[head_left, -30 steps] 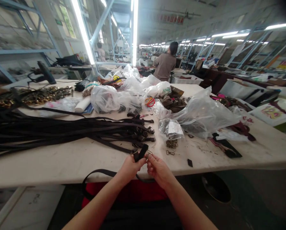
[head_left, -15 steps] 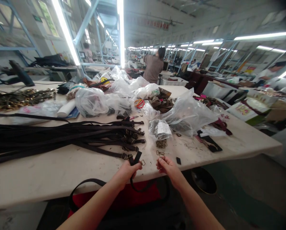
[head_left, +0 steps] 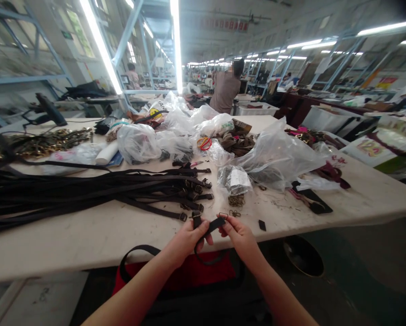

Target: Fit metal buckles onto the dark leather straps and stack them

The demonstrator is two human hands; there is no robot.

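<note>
My left hand is closed on a black strap, gripping it between thumb and fingers. A metal buckle sits on the strap just above that thumb. The strap's short end points right, toward my right hand. Between my right thumb and fingertips is a small rectangular metal ring, touching or very near the strap's end; whether the strap passes through it I cannot tell. A loop of strap hangs below my left hand. Just beyond my right hand lie loose metal rings on the table.
Many black straps with buckles stretch across the table on the left. Clear plastic bags and orange-handled scissors lie farther back. A black scrap rests near the front edge. A person stands in the background.
My right hand has come away from the loose rings with one ring in its fingers. The strap's end in my left hand has swung right to meet it. The view has shifted slightly.
</note>
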